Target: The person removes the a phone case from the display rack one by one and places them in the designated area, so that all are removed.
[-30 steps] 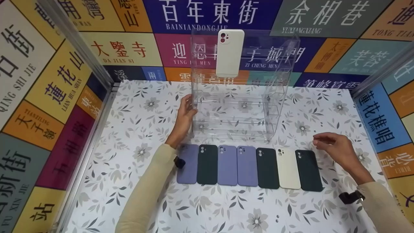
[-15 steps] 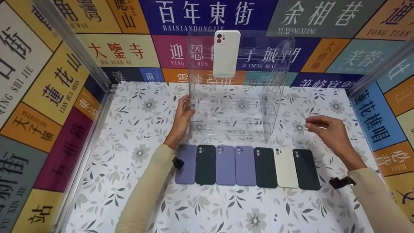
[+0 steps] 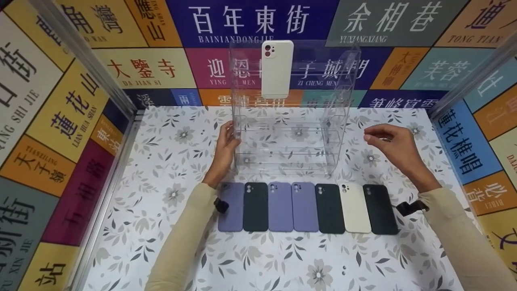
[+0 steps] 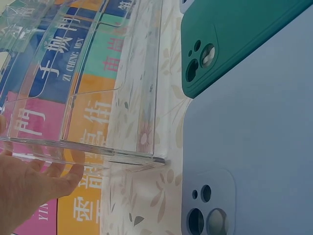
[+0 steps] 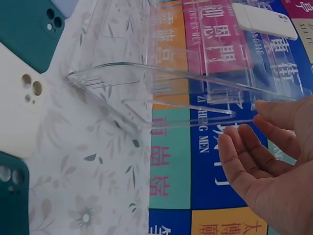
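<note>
A clear plastic display rack [image 3: 282, 145] with stepped tiers stands at the back of the table in the head view. One cream phone case [image 3: 277, 70] leans upright on its top tier. My left hand [image 3: 224, 147] holds the rack's left side; in the left wrist view several fingers show through the transparent panel. My right hand [image 3: 394, 143] hovers right of the rack, fingers loosely bent and holding nothing. In front of the rack lies a row of phone cases: purple [image 3: 305, 208], dark green [image 3: 256, 208] and cream [image 3: 355, 208], camera cutouts toward the rack.
The table has a white floral cover [image 3: 258, 262]. Panels with street-name lettering [image 3: 250, 20] rise behind the rack and at both sides. A metal corner post [image 3: 103, 60] stands at the left. Both wrists wear a black camera strap [image 3: 410, 207].
My right hand has moved forward and left, from beside the rightmost dark green case toward the rack's right side. The left hand stays on the rack. The head view has shifted slightly.
</note>
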The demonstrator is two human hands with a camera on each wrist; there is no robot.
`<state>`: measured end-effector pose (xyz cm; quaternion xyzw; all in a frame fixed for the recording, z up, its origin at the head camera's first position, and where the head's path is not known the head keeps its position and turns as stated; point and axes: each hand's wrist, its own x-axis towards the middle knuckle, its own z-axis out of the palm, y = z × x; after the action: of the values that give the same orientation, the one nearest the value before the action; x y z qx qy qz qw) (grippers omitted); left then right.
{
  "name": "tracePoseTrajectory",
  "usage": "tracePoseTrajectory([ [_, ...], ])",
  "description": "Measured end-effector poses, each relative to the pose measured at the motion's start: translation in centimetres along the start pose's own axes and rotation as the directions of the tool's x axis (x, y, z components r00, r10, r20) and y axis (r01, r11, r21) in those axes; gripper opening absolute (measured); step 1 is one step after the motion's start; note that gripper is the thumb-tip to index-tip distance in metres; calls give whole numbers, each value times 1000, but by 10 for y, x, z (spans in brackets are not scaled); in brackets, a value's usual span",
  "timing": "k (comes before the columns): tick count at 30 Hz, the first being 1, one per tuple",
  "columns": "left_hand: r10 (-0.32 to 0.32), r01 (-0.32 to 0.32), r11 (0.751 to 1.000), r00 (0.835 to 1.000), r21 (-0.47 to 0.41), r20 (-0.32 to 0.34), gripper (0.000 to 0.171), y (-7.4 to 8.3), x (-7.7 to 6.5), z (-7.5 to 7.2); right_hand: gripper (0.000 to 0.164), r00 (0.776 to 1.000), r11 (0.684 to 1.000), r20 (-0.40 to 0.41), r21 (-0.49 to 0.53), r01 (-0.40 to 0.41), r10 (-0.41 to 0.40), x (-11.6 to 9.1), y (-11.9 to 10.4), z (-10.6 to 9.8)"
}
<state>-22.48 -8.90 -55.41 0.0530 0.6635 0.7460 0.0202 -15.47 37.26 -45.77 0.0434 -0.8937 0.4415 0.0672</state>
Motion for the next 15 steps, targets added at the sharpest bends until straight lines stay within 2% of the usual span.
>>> tracePoseTrajectory([
  [6,10,-10,1000,1000,-17,11,62,0,0,0,26,1000,1000,-16,8,-22,22,9,-18,4],
  [15,22,-22,999,1000,-24,5,63,0,0,1,24,1000,1000,-8,17,4,-4,23,-38,8],
])
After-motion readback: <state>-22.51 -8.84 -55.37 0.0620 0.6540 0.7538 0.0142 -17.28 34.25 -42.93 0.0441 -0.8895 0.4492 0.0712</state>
